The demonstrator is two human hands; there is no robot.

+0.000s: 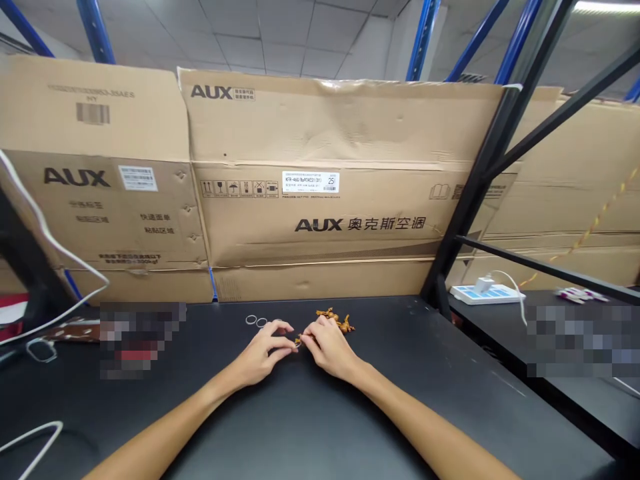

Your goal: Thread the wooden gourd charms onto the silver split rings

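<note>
Two thin silver rings [251, 320] lie on the black table beside my left hand [265, 353]. The thumb and a finger of that hand pinch the edge of another small metal ring [299, 345], mostly hidden by the fingertips. My right hand [329, 347] is closed, its fingertips on a small golden-brown charm [297, 340] that meets the ring between both hands. I cannot tell whether the charm is threaded on the ring. Just behind my right hand is a pile of several similar golden-brown charms [345, 325], partly covered by the fingers.
Large cardboard boxes [320, 247] stand along the back of the black table [300, 427]. At left lie glasses [41, 350], a white cable [75, 303] and blurred items. A black metal frame [470, 180] rises at right, near a white power strip [487, 294] on another surface.
</note>
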